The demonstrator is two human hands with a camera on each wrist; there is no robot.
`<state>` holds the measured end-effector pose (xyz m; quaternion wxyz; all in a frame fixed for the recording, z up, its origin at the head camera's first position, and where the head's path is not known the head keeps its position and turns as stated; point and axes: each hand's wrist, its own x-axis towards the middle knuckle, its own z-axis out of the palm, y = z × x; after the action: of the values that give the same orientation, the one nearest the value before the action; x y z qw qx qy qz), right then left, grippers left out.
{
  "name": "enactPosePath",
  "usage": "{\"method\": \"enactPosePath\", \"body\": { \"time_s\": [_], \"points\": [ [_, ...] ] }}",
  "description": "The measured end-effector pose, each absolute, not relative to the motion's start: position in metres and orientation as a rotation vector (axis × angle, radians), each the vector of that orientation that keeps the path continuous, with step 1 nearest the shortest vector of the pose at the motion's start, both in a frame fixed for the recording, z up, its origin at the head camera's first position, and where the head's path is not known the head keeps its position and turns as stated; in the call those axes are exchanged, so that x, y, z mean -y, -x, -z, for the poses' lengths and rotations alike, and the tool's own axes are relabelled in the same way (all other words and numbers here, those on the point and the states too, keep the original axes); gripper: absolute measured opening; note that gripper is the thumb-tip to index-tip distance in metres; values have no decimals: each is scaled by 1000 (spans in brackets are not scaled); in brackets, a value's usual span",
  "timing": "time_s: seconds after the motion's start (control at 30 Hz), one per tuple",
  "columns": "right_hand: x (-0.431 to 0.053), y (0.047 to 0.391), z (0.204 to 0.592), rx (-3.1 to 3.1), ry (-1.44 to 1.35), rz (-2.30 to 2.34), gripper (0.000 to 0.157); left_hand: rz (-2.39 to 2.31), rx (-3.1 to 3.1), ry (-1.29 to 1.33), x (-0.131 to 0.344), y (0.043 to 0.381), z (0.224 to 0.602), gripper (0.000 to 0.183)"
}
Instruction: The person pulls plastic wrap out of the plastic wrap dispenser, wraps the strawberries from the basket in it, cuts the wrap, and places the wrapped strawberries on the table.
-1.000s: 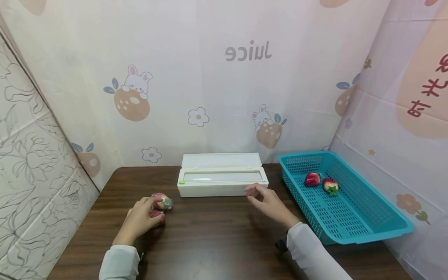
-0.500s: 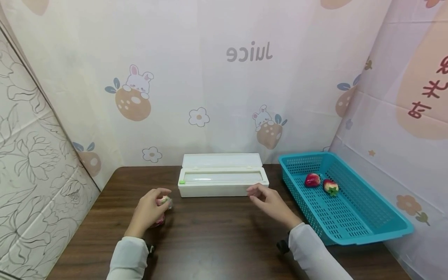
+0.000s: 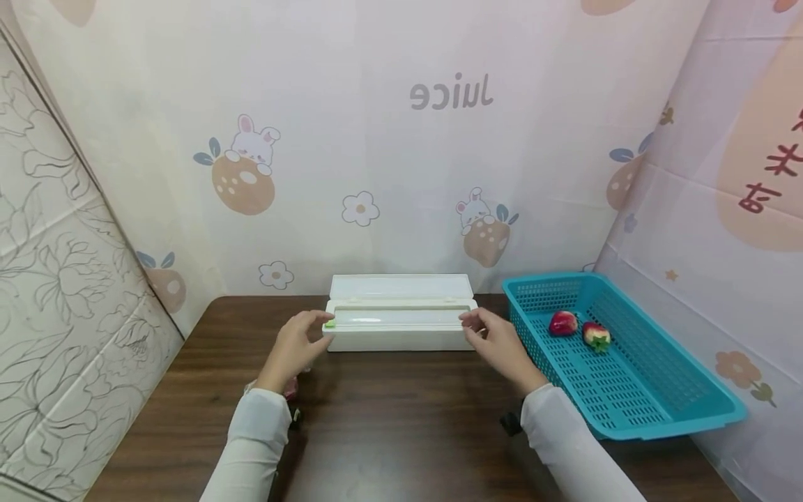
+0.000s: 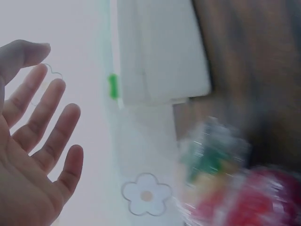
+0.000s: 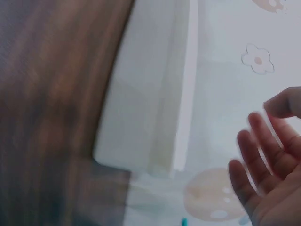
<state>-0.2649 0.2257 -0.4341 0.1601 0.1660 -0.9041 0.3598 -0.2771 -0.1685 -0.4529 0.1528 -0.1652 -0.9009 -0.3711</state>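
Note:
A white cling film dispenser [image 3: 401,340] stands at the back of the table, its lid [image 3: 401,286] tipped up against the curtain. My left hand [image 3: 295,348] is at its left end, near the green slider [image 3: 330,324], with fingers loosely bent and nothing held. At the right end is my right hand [image 3: 500,348], also holding nothing; I cannot tell whether either hand touches the box. In the left wrist view, two film-wrapped strawberries lie side by side, one with green leaves [image 4: 209,165] and one redder strawberry [image 4: 263,200]. The left hand and wrist mostly hide them in the head view.
To the right is a blue plastic basket [image 3: 633,390] holding two unwrapped strawberries, a red one [image 3: 563,323] and one showing its leaves [image 3: 596,337]. A printed curtain [image 3: 389,139] hangs close behind the dark wooden table [image 3: 401,425].
My left hand has left the wrapped strawberries and moved right and forward to the dispenser's left end. My right hand has shifted slightly with the view and stays by the right end.

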Motion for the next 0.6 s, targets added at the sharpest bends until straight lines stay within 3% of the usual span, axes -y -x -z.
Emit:
{"method": "enactPosePath", "body": {
  "time_s": [0.6],
  "points": [
    [-239, 290, 424, 2929, -330, -870, 42, 899, 2875, 626, 156, 313, 432, 41]
  ]
}}
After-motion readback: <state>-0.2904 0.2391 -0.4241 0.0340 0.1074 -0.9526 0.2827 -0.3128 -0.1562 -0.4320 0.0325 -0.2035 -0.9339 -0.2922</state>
